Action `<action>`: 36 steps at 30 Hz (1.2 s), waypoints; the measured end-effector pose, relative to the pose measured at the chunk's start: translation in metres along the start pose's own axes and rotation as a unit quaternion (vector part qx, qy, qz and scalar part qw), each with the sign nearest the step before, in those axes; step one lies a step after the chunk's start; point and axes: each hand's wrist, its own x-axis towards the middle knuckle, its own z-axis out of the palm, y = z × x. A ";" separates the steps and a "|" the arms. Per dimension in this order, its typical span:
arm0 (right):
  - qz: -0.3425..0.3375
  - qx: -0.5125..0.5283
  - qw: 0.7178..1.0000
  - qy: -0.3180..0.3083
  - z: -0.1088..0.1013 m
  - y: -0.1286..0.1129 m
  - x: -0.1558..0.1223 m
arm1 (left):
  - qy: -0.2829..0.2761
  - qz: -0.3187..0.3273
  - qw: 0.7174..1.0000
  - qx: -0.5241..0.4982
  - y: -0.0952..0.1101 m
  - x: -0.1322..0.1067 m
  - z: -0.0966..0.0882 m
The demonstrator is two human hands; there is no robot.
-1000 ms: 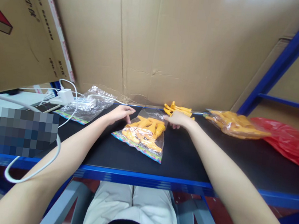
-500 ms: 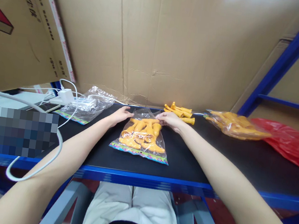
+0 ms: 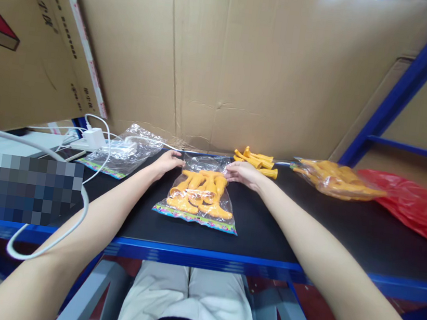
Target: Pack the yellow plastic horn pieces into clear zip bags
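A clear plastic bag (image 3: pixel 194 221) with a colourful printed strip along its near edge lies flat on the black tabletop. Inside it are several orange boot-shaped plastic pieces (image 3: pixel 214 210). My left hand (image 3: pixel 169 163) pinches the bag's far left corner between thumb and fingers. At the far right corner, my right hand (image 3: pixel 242 174) has its fingers closed on the plastic. Between both hands the bag's far end is spread out, with the orange pieces nearer to me.
Loose orange pieces (image 3: pixel 256 160) lie behind my right hand. Farther right are another filled bag (image 3: pixel 336 180) and red plastic (image 3: pixel 412 204). On the left are a clear bag (image 3: pixel 119 160), a white charger (image 3: pixel 94 138) and cables. Cardboard (image 3: pixel 268 73) stands behind the table.
The bag has shifted slightly left. My left hand has moved outward, and the far end of the bag is now stretched wider and flatter.
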 end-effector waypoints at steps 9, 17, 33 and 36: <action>-0.034 0.017 0.999 -0.031 0.004 0.004 0.000 | -0.056 0.009 0.998 -0.041 -0.002 -0.003 0.009; -0.038 0.030 0.999 -0.009 0.006 0.005 0.003 | -0.048 -0.038 0.989 -0.133 0.003 -0.007 0.017; 0.021 0.097 0.995 -0.031 0.012 0.002 -0.002 | -0.106 -0.091 0.979 -0.145 0.004 -0.008 0.010; 0.024 0.108 0.993 -0.049 0.013 0.002 -0.003 | -0.125 -0.087 0.976 -0.154 0.003 -0.008 0.011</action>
